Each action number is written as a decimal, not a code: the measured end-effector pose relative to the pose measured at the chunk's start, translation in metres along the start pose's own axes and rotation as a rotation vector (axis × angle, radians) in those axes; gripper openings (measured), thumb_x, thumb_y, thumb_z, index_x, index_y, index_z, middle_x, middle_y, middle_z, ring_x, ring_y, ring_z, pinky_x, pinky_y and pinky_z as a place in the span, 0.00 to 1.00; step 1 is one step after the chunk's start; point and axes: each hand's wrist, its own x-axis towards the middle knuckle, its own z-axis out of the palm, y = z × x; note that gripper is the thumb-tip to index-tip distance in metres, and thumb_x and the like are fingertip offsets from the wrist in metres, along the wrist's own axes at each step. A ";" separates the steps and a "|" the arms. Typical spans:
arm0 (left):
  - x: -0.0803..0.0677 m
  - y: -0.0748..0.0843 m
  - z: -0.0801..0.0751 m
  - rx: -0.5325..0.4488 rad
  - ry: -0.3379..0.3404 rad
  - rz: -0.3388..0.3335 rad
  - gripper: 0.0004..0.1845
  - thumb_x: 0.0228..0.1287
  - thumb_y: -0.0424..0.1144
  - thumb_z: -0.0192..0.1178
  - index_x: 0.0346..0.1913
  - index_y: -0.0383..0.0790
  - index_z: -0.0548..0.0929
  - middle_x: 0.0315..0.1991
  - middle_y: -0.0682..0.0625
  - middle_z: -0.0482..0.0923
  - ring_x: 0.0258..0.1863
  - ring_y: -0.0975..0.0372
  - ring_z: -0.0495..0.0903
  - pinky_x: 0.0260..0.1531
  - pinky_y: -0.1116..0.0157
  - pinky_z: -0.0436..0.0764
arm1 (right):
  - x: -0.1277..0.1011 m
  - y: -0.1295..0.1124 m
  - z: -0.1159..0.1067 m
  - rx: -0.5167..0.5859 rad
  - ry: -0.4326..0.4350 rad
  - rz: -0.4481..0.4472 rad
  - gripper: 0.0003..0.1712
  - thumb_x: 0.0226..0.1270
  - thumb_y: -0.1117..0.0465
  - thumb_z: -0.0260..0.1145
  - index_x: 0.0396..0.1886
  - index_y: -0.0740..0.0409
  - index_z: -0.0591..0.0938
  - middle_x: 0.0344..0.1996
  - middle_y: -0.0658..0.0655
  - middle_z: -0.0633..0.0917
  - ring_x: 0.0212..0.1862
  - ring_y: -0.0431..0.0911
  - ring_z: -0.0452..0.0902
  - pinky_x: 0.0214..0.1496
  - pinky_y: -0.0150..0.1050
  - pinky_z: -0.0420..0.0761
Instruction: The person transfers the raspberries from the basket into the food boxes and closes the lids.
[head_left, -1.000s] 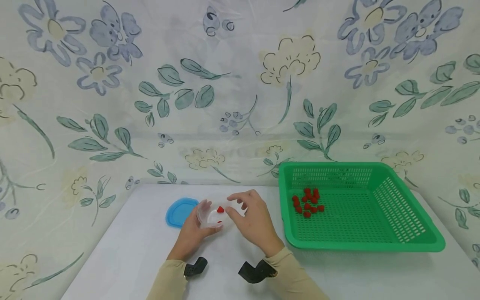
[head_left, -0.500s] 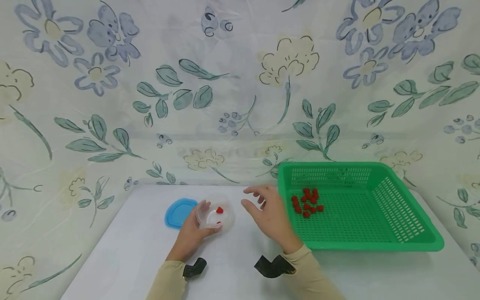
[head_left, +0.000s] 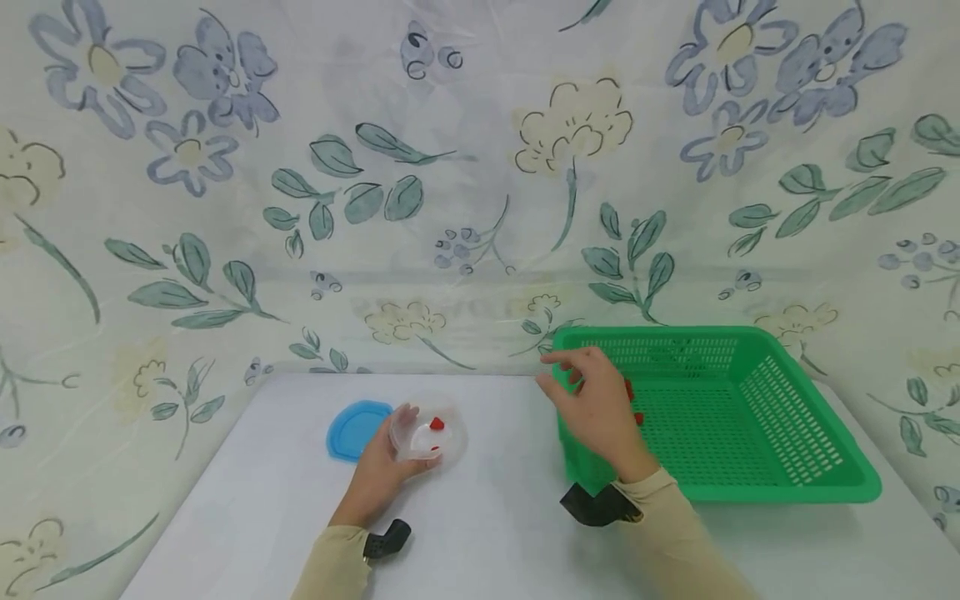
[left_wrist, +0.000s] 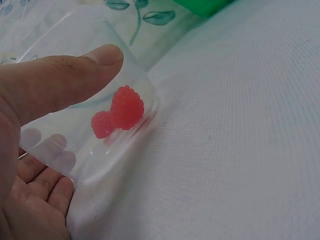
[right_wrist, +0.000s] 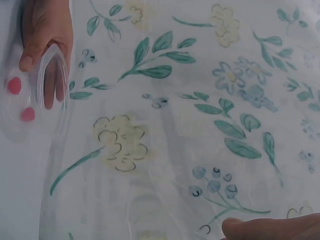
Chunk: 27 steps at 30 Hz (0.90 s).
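The thumb of the left hand [head_left: 381, 457] lies along one side of a clear container [left_wrist: 107, 155] and its fingers [left_wrist: 61, 195] curl round the other, gripping it tilted. Within lie two red raspberries, a larger one [left_wrist: 127, 107] touching a smaller one [left_wrist: 102, 124]. The thumb and forefinger of the right hand [head_left: 594, 408] stand apart with a modest gap; this hand is over the left side of a green basket [head_left: 720, 497]. Beyond the hand, some red berries [head_left: 628, 389] show inside the basket, partly hidden by it. Just beside the left hand, on its outer side, a blue lid [head_left: 356, 429] lies flat on the white desk [head_left: 232, 500]. Each wrist carries a black mount [head_left: 386, 540] by a beige sleeve [head_left: 333, 567]. Behind hangs a flowered cloth [head_left: 480, 217].
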 end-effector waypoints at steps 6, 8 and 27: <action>0.000 -0.001 0.000 0.016 0.014 -0.002 0.57 0.48 0.48 0.81 0.78 0.44 0.57 0.74 0.49 0.65 0.77 0.51 0.55 0.73 0.46 0.58 | 0.007 0.021 -0.022 -0.081 -0.002 -0.020 0.14 0.68 0.61 0.70 0.51 0.60 0.86 0.40 0.64 0.80 0.35 0.49 0.74 0.38 0.45 0.75; -0.001 -0.001 0.000 0.012 0.012 -0.006 0.57 0.48 0.48 0.81 0.78 0.44 0.57 0.74 0.49 0.65 0.77 0.51 0.55 0.73 0.47 0.58 | 0.010 0.027 -0.029 -0.108 0.000 -0.022 0.14 0.68 0.61 0.70 0.51 0.61 0.86 0.40 0.63 0.80 0.35 0.50 0.74 0.38 0.45 0.75; 0.000 -0.001 0.002 0.012 0.007 -0.013 0.58 0.47 0.48 0.81 0.78 0.44 0.56 0.74 0.50 0.65 0.77 0.52 0.55 0.73 0.47 0.58 | 0.029 0.080 -0.077 -0.198 -0.059 0.066 0.16 0.73 0.59 0.65 0.53 0.65 0.84 0.45 0.68 0.80 0.43 0.57 0.75 0.41 0.51 0.75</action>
